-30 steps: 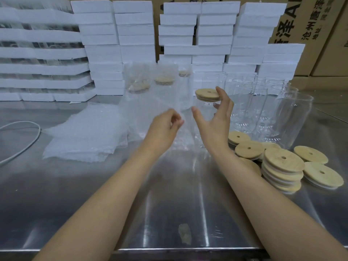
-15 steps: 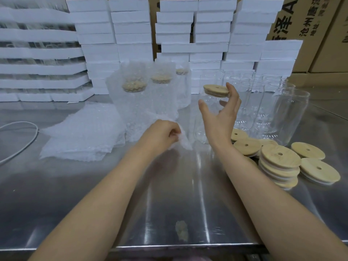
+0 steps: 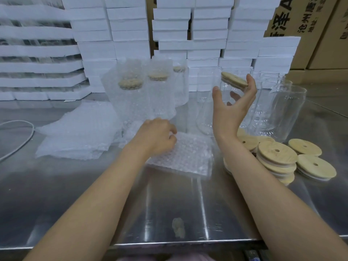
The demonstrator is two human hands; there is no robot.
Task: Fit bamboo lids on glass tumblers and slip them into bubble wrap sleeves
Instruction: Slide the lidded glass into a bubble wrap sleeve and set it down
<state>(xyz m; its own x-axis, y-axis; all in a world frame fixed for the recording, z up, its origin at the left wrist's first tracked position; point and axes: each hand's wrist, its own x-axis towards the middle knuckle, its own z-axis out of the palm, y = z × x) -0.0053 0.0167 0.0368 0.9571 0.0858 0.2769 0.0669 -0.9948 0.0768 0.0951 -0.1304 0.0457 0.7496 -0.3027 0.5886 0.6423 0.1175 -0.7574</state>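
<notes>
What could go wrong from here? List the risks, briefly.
1. The right hand holds the lidded tumbler tilted; it may slip onto the steel table.
2. The lid might pop loose while entering the sleeve the left hand grips.
3. The bare glasses nearby could get knocked.

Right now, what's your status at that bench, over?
Left grip pinching flat sleeve. Right grip holding lidded tumbler aloft, tilted. Nothing between tumbler and sleeve.
</notes>
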